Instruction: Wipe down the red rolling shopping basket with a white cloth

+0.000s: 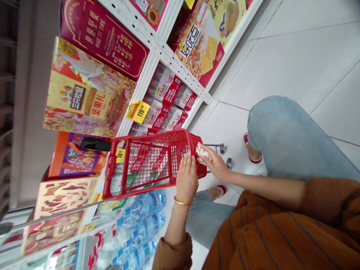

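A red wheeled shopping basket (146, 161) stands tilted in front of the store shelves. My left hand (186, 178), with a gold bangle on the wrist, lies against the basket's mesh end wall, fingers stretched out and close together. My right hand (215, 162) is closed on a crumpled white cloth (201, 152) and presses it against the basket's rim at the corner. Nothing shows inside the basket; the goods behind it show through the mesh.
White shelves (157, 48) hold large gift boxes (84, 93), red-labelled bottle packs (165, 101) and a yellow price tag (138, 111). Shrink-wrapped water bottles (140, 221) lie low beside the basket. My knees in light jeans (284, 138) and the basket's wheels (226, 155) are over white floor tiles.
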Demonstrator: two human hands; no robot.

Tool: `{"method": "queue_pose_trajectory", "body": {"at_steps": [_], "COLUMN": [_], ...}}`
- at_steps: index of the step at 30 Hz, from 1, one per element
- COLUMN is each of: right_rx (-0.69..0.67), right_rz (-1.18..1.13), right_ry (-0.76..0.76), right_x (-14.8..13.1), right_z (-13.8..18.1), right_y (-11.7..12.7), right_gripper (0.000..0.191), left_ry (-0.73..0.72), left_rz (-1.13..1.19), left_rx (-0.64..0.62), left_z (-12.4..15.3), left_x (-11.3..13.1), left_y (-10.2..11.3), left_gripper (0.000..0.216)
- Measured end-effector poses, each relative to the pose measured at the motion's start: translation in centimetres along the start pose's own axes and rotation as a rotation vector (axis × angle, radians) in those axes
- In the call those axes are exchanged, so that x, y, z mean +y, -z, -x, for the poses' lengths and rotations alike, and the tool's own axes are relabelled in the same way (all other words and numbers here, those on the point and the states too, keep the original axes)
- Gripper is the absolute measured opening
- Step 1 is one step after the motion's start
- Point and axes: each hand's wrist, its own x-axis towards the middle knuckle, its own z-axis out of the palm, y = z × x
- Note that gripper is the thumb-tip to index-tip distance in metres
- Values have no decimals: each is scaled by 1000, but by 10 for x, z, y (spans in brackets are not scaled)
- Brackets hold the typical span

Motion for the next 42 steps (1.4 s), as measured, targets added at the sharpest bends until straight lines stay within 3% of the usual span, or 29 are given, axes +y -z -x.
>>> {"method": "queue_pose_trajectory", "body": {"at_steps": [3,8,21,32,38,42], "right_rx": [141,41,-2,-137,135,80], "right_rz": [-10,-114,-66,-132,-93,-104], "right_ry": [-78,-121,-70,-36,-185,-239], "right_x": [11,29,24,8,34,54], "right_z": [-34,-66,-42,-3,-43,-73], "right_y": [-7,-31,-38,-10,-12,-26], "right_gripper": [47,48,44,39,38,41], "left_ry": [-19,-13,-63,-4,42,54], "left_rz": [41,119,115,55,30,11], "left_rx": [-38,-47,10,23,57,94], "left_z": [-2,-2,-3,-6,-10,-10], "left_x": [0,0,-3,3,13,15], "left_y": [-3,-10,-11,-8,-9,-13], "left_gripper": [67,75,76,68,67,67]}}
